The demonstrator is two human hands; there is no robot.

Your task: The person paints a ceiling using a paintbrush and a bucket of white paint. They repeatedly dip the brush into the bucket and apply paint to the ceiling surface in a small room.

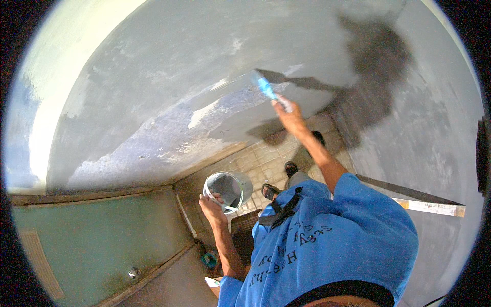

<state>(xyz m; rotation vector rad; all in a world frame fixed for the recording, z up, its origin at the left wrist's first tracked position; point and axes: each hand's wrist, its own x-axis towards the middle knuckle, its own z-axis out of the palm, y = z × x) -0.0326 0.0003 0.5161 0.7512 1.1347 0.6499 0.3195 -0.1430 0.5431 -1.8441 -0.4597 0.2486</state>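
My right hand (pixel 290 117) is stretched out to the wall, its fingers closed round the pale handle of a paintbrush (pixel 265 87). The brush has a bright blue section, and its tip meets or nearly meets the wall (pixel 169 66); motion blurs it. Grey paint coats much of that wall, while a bluish, patchy band (pixel 148 134) with whitish flaked spots runs lower down. At waist height my left hand (pixel 212 209) grips the rim of a translucent white bucket (pixel 247 187). Dark grey paint shows inside the bucket.
Below me lies a tiled floor (pixel 263 158), where my feet stand in dark sandals (pixel 269 191). A green door (pixel 102 235) with a round knob (pixel 134 272) is at lower left. Another grey wall (pixel 429 133) rises at right, with a ledge (pixel 429 206) on it. My shadow falls across both walls.
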